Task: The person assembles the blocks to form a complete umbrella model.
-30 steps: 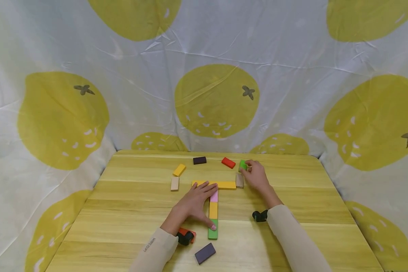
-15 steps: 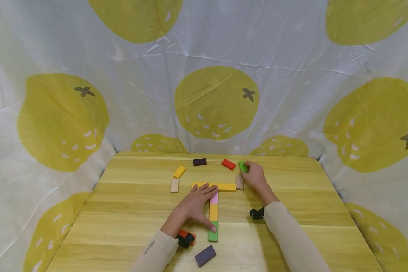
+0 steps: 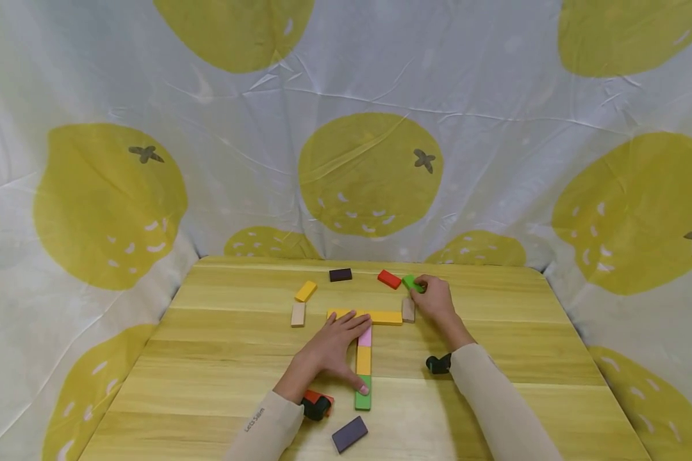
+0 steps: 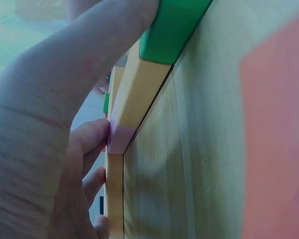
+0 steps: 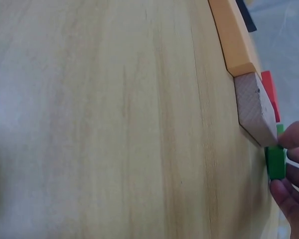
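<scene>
- R hand (image 3: 436, 299): thumb + fingertips closed in a pinch on the bright-green painted rectangular block (image 3: 411, 282), at the far right of the layout.
- L hand (image 3: 334, 342): fingers spread, holding nothing; fingertips on the long yellow-orange bar (image 3: 386, 318), thumb resting on the mid-green flat block (image 3: 362, 402).
- Change: vs. approx. 1 s ago, bright-green has swung from nearly front-to-back to aslant, far end now near the red rectangular block (image 3: 389, 279). L hand unchanged. Prob. means its angle is being set btwn red & the grey-tan bare-wood block (image 3: 408, 310), which abuts the bar's R end.
- Under L hand: stem runs from bar, pink block (image 3: 366, 337), yellow-orange block (image 3: 364, 360), then mid-green.
- Further out on worktop (image 3: 207, 358): black block (image 3: 340, 274), yellow block (image 3: 306, 291), pale wood block (image 3: 298, 315) in a loose curve; purple-grey block (image 3: 349, 435) nearest the person.
- Hard to see: orange-red block (image 3: 320, 394) partly hidden by L wrist cam; bright-green's R end behind fingers; can't tell if it touches grey-tan, or if bar is 1 pc or several.
</scene>
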The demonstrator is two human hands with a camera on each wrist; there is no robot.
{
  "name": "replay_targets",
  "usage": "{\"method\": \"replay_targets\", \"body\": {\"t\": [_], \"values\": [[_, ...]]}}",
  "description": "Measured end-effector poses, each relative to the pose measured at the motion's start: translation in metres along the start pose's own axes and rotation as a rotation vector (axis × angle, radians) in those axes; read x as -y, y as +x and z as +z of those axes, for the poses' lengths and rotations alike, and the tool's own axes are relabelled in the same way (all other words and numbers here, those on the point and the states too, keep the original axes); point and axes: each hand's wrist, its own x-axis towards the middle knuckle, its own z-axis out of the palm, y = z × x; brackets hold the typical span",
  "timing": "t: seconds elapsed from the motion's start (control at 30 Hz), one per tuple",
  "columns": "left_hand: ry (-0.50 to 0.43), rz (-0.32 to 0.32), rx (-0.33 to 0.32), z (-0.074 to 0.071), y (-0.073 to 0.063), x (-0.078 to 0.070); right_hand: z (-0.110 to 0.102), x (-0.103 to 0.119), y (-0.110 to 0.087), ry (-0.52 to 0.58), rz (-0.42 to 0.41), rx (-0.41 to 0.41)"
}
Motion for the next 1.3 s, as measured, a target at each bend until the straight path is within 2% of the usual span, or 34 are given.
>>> {"method": "replay_targets", "body": {"t": [0.33, 0.67, 1.03, 1.3], "values": [[0.003, 0.007, -0.006, -0.002, -0.001, 0.0, 0.0, 0.003, -0.005, 0.02, -0.03, -0.006], [-0.007, 0.001, 0.002, 0.0, 0.001, 0.0, 0.009, 0.011, -0.002, 0.047, -0.069, 0.001], [0.001, 0.01, -0.004, 0.005, 0.002, 0.001, 0.018, 0.015, 0.0, 0.045, -0.077, 0.024], [-0.007, 0.01, -0.005, 0.001, 0.0, 0.0, 0.018, 0.016, -0.005, 0.058, -0.11, 0.053]]}}
